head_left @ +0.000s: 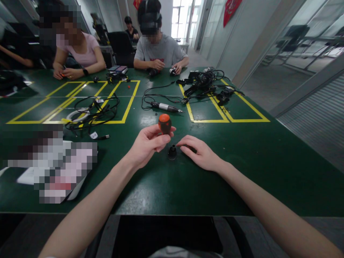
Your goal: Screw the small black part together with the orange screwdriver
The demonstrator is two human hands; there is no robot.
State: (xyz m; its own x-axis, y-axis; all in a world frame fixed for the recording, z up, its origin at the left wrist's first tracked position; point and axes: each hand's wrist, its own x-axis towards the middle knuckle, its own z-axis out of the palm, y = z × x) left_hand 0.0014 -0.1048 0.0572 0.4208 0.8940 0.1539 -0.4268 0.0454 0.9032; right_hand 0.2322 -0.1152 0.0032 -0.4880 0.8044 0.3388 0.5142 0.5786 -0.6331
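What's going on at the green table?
The left hand holds up a knob with an orange top in a closed grip. The right hand, holding nothing visible, is beside a small black part on the table. Beyond them lies a pen-shaped tool.

In front of you, a stubby orange-and-black rounded handle [165,124] is held up above the table with its orange end on top, and a small black stepped round piece [172,153] stands upright on the green surface, narrow neck up.
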